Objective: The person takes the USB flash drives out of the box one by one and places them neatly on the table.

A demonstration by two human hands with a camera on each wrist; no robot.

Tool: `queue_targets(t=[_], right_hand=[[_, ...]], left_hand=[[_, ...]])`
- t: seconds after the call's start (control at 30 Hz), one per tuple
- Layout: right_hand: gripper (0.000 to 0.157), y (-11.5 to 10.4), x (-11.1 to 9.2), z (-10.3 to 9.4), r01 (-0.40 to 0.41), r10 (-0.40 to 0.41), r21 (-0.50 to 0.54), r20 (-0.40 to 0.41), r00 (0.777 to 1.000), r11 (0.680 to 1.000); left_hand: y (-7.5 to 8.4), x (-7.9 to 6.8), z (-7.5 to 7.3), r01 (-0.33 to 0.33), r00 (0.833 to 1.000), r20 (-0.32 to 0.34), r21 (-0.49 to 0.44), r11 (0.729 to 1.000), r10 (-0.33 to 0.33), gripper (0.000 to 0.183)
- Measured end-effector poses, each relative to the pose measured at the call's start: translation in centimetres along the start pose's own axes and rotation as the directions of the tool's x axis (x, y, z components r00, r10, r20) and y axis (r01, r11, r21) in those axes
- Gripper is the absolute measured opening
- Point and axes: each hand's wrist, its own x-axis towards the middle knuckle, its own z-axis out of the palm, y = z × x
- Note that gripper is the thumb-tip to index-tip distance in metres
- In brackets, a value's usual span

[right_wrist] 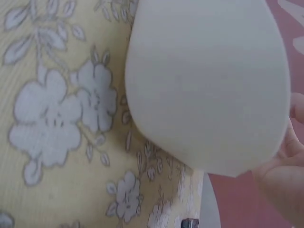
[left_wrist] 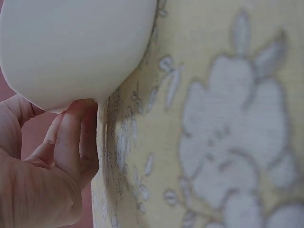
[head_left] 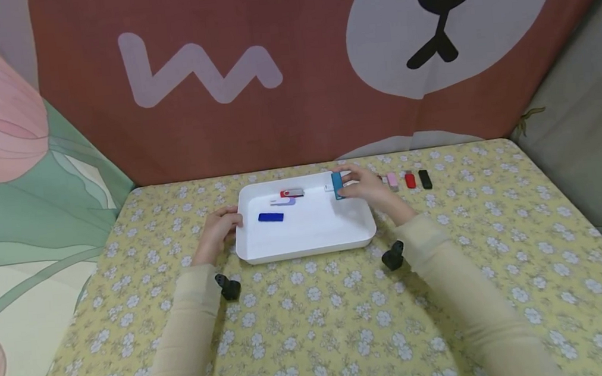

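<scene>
Right hand (head_left: 368,189) | pinching teal stick (head_left: 338,186) over white tray (head_left: 326,227) | left hand (head_left: 219,231) | gripping tray's left edge

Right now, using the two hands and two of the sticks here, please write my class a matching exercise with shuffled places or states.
1. Left hand
2. Right hand
3. Dark blue stick
4. Black stick

A. Lies on the flowered cloth, right of the white tray
B. Pinches the teal stick
C. Lies inside the tray
D. Holds the tray's left end

Pairs: 1-D; 2-B; 3-C; 4-A
</scene>
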Motion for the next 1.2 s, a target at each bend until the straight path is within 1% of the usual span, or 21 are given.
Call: queue_targets(t=[0.1, 0.27, 0.47, 0.63, 0.83, 1.03, 1.2], right_hand=[[0.058, 0.2, 0.0, -0.6, -0.013, 0.013, -0.001, -0.029, 0.999, 1.0], [0.059, 0.4, -0.1, -1.4, -0.036, 0.039, 0.044, -0.049, 0.998, 0.998], [0.056, 0.8, -0.8, -2.5, -0.004, 0.008, 0.056, -0.064, 0.998, 0.998], [0.052, 1.0, -1.5, -3.2, -0.001, 0.005, 0.044, -0.085, 0.996, 0.999], [0.048, 1.5, -2.2, -4.2, 0.039, -0.036, 0.038, -0.077, 0.996, 0.999], [0.048, 2.3, -2.5, -5.0, 0.008, -0.006, 0.028, -0.075, 0.997, 1.0], [0.048, 3.0, -2.7, -5.6, -0.025, 0.023, -0.024, -0.082, 0.996, 0.999]], left_hand=[[0.1, -0.1, 0.0, -0.004, 1.0, 0.002, 0.004, 1.0, 0.004, 0.054], [0.2, -0.2, 0.0, -0.008, 1.0, 0.005, 0.013, 1.0, 0.008, 0.053], [0.2, -0.3, -0.1, -0.016, 1.0, 0.012, 0.02, 1.0, 0.016, 0.052], [0.1, -0.4, -0.1, -0.013, 1.0, 0.021, 0.017, 1.0, 0.012, 0.052], [0.1, -0.4, -0.1, -0.006, 1.0, 0.013, 0.019, 1.0, 0.006, 0.052], [0.1, -0.3, 0.0, 0.0, 1.0, 0.005, 0.013, 1.0, -0.001, 0.052], [0.0, -0.3, -0.1, -0.004, 1.0, 0.007, 0.013, 1.0, 0.003, 0.053]])
